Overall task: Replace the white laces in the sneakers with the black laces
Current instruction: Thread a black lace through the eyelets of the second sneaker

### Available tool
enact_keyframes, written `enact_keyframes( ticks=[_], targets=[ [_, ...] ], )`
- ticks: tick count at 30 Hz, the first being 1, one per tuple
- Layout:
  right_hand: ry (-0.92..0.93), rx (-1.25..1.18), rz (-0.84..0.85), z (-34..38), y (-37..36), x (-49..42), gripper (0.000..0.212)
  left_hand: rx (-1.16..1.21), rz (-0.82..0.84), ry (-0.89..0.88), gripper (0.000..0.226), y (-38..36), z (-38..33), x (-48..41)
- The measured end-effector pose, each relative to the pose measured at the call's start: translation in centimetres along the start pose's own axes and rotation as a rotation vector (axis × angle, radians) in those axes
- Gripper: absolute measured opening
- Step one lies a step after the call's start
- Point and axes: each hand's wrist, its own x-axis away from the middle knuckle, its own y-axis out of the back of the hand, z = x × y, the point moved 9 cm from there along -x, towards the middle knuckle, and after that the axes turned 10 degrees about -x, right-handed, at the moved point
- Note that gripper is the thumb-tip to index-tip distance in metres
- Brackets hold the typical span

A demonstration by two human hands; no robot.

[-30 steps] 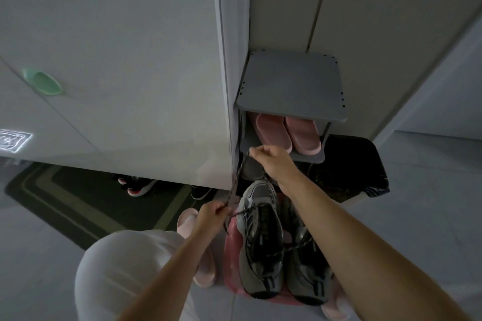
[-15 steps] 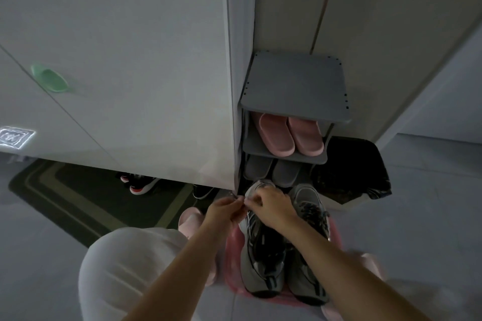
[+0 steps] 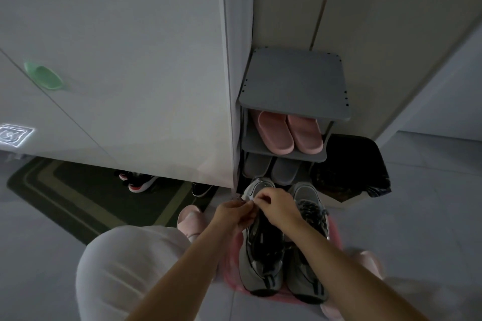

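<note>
Closely, left hand (image 3: 233,212) and right hand (image 3: 277,206) pinch a lace (image 3: 238,198) above the grey sneaker (image 3: 260,258).

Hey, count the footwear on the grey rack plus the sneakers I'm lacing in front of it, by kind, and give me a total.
Pink slippers on the rack's middle shelf: 2
Grey slippers on the shelf below: 2
Grey sneakers in front of the rack: 2
Total: 6
</note>
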Motion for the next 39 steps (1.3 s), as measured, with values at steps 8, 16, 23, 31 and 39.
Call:
enact_keyframes(
  ticks=[8, 16, 23, 31, 39],
  targets=[
    [0.018, 0.277, 0.073, -1.2, -1.1, 0.6, 0.031, -0.448, -0.298, -0.155, 0.026, 2.1, -3.4, -1.5],
    [0.017, 0.311, 0.102, -1.3, -1.7, 0.6, 0.037, -1.064, -0.260, -0.292, 0.023, 0.4, -5.3, -1.6],
    [0.049, 0.224, 0.079, -1.4, -1.4, 0.7, 0.032, -1.290, -0.239, -0.353, 0.016, -0.9, -5.7, -1.8],
    [-0.015, 0.266, 0.017, -2.6, -0.6, -0.2, 0.028, -1.406, -0.218, -0.327, 0.008, -1.5, -5.5, -2.9],
    [-0.123, 0.365, -0.093, -2.6, -0.4, -1.6, 0.023, -1.276, -0.264, -0.277, 0.017, -1.1, -4.4, -3.5]
  ],
)
